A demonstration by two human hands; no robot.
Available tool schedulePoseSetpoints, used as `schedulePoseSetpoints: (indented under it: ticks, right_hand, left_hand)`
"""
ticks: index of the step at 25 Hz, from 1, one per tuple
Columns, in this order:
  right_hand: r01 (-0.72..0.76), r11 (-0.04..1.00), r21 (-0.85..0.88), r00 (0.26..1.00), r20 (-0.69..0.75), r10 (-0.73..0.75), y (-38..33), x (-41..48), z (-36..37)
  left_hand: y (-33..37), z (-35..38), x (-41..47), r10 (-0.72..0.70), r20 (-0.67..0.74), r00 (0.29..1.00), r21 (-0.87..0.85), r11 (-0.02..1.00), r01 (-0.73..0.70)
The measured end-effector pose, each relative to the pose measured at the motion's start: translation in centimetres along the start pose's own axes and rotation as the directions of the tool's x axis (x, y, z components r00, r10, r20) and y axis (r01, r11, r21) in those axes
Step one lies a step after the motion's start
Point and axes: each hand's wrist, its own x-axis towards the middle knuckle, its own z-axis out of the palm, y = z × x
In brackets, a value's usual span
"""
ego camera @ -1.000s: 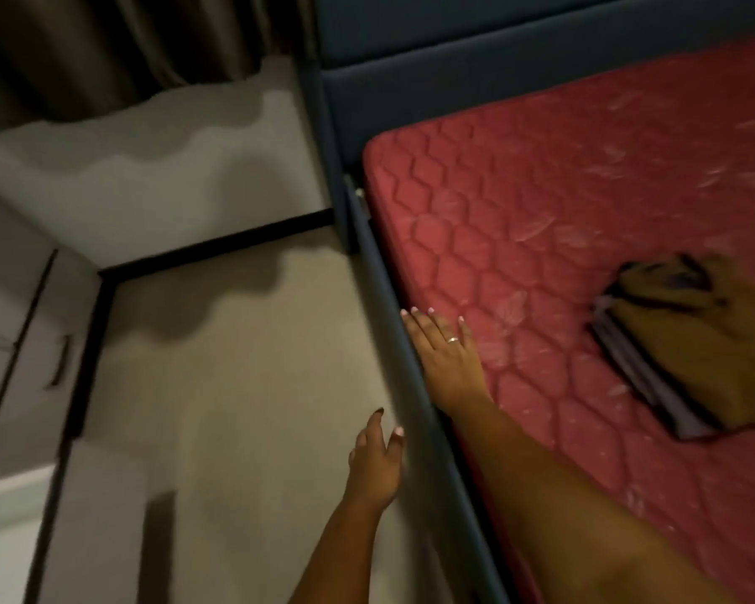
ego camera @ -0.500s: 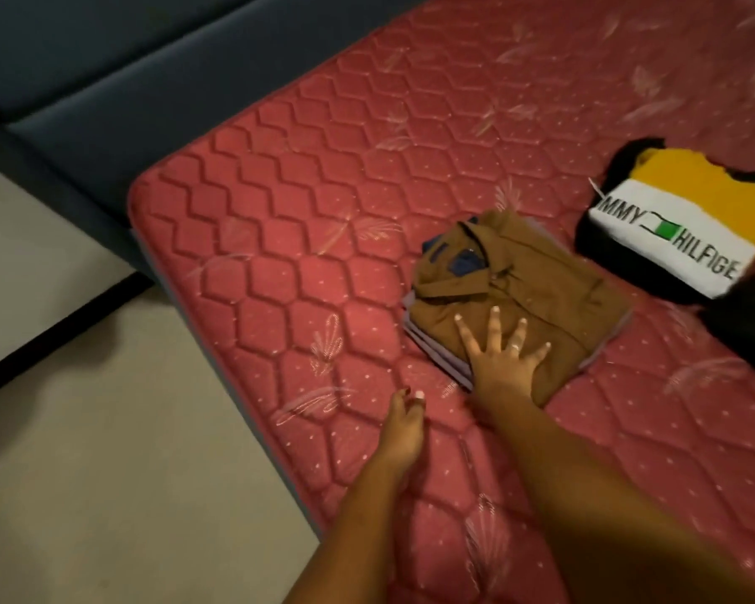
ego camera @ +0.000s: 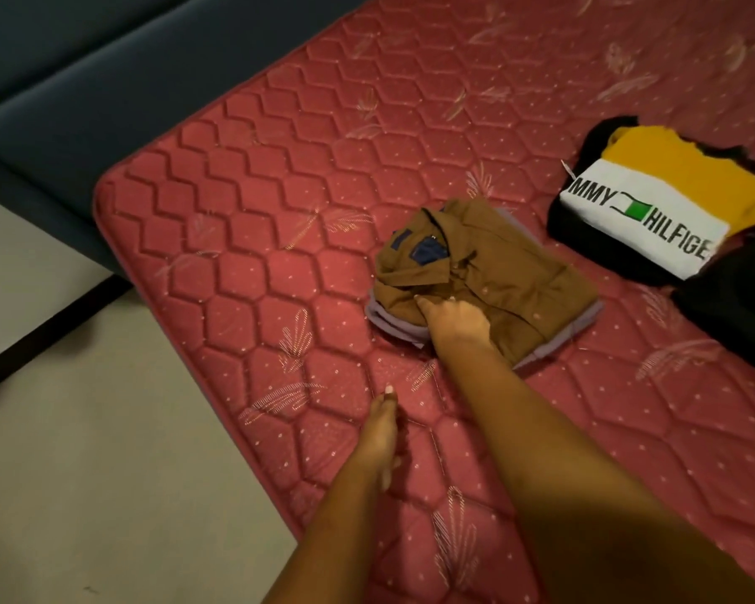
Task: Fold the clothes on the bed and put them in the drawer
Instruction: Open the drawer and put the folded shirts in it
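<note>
— Where is the folded brown button-up shirt?
— On the red quilted mattress, near its left edge. It tops a folded grey garment whose edges peek out beneath.
— And the right hand?
— On the shirt's near corner, fingers curled down into the cloth, gripping it.
— The left hand?
— Over bare mattress, just short of the stack, seen edge-on (and blurred). Its fingers look straight and close together, holding nothing.
— Anything else?
— A folded yellow, white and black sweatshirt with printed lettering lies to the right, apart from the stack, with dark clothing beside it. The dark blue upholstered bed frame borders the mattress, and beige floor lies to the left.
</note>
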Motion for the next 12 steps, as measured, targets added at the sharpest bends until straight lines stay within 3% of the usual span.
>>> schedulePoseSetpoints:
  ticks: [4, 7, 9, 10, 11, 12]
  right_hand:
    - [0.151, 0.981, 0.118, 0.980, 0.116, -0.165, -6.5, -4.9, -0.4]
    - [0.335, 0.917, 0.216, 0.905, 0.195, -0.377, -9.1, -9.6, 1.1]
    - [0.284, 0.788, 0.547, 0.877, 0.185, -0.444, -7.3, -9.2, 0.4]
    - [0.179, 0.634, 0.752, 0.903, 0.130, -0.409, -5.6, -8.4, -0.3]
    - [0.131, 0.528, 0.839, 0.969, 0.005, -0.248, -3.6, -7.1, -0.3]
    - [0.104, 0.520, 0.848, 0.994, -0.109, -0.022, -1.4, -5.5, -0.1]
  left_hand:
    - [1.1, -1.9, -1.0, -0.032, 0.081, 0.996, -0.397, 0.916, 0.061]
    - [0.8, -4.6, -2.1, 0.004, 0.048, 0.999, -0.565, 0.824, 0.024]
    - [0.2, -5.4, -2.3, 0.062, 0.076, 0.995, -0.619, 0.785, -0.002]
    - [-0.1, -5.5, -2.2, 0.072, 0.107, 0.992, -0.632, 0.775, 0.012]
    - [-0.4, -5.6, -1.9, 0.059, 0.129, 0.990, -0.623, 0.781, 0.034]
    - [-0.6, -5.7, -1.4, 0.035, 0.136, 0.990, -0.602, 0.797, 0.055]
